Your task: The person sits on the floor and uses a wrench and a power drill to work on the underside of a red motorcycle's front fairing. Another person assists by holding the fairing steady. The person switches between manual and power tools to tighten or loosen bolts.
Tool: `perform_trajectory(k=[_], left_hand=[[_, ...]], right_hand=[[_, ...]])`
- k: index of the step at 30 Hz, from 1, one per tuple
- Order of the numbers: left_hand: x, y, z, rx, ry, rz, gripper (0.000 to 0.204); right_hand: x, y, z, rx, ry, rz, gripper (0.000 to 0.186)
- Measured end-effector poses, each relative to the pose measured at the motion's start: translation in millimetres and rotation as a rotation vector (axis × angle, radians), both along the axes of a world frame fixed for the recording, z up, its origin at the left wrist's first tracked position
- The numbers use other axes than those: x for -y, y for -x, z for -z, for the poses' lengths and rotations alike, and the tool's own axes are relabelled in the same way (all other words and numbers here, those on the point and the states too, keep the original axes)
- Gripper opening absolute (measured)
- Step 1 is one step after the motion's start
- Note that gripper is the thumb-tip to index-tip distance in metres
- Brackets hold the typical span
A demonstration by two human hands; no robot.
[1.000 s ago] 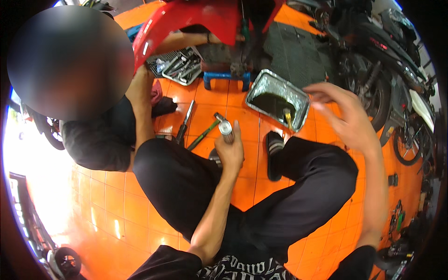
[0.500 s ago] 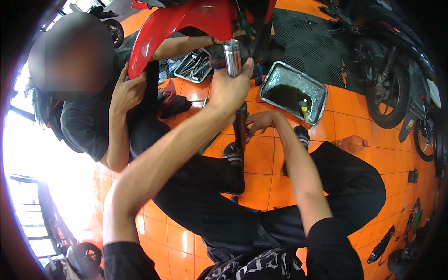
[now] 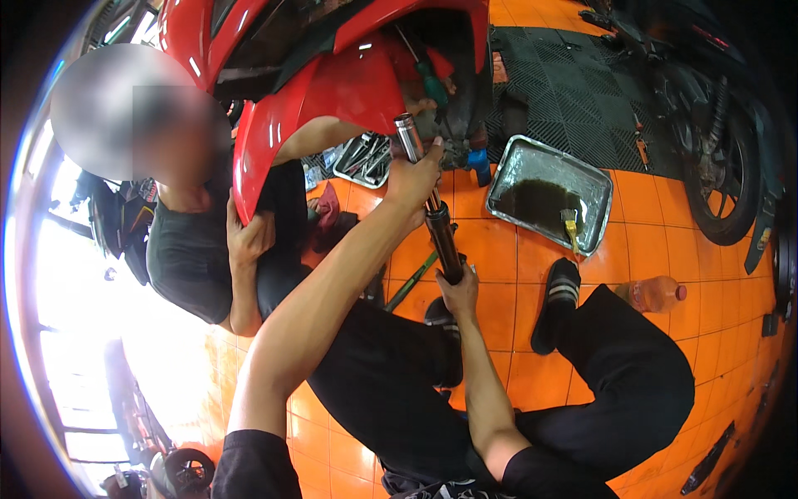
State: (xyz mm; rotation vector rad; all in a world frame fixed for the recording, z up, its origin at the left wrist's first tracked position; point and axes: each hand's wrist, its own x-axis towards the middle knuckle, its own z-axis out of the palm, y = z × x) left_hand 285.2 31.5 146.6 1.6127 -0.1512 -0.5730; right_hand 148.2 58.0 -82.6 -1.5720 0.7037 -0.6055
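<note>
My left hand (image 3: 412,183) grips a chrome cylinder (image 3: 408,135) on the upper rod of a dark fork leg (image 3: 442,237), which slants between my arms. My right hand (image 3: 457,284) is closed round the fork's lower end. Just beyond hangs the red front bodywork (image 3: 328,87) of a motorbike, a green-handled screwdriver (image 3: 431,81) in it. A co-worker (image 3: 199,254) crouches at the left, one hand (image 3: 253,233) on the red panel's lower tip, the other arm reaching behind it. A green-handled tool (image 3: 406,289) lies on the floor beside the fork.
A metal tray (image 3: 605,212) of dark liquid and a brush (image 3: 570,226) lie right of the fork. Further about are a tool tray (image 3: 362,175), a red rag (image 3: 327,205), a plastic bottle (image 3: 652,293), black mats (image 3: 565,100) and a parked motorbike (image 3: 719,166) at the right.
The fork has risen into view between my hands; my right hand came down from beside the tray and closed on it. My left hand first rose, then stayed high. The co-worker's hand moved down with the panel.
</note>
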Motion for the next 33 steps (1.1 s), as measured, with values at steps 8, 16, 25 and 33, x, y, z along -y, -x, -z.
perform_trajectory(k=[8,16,25,33], left_hand=[[20,-37,25,0.087,-0.119,0.327,0.035],[-4,-64,32,0.269,-0.146,0.377,0.033],[-12,-74,44,0.225,-0.235,0.458,0.038],[-9,-65,35,0.268,-0.156,0.52,0.036]], right_hand=[[12,-3,15,-0.056,-0.062,0.1,0.033],[33,-30,3,-0.114,0.114,0.143,0.036],[32,-69,13,0.043,-0.017,0.112,0.033],[37,-73,18,0.105,-0.024,0.106,0.031]])
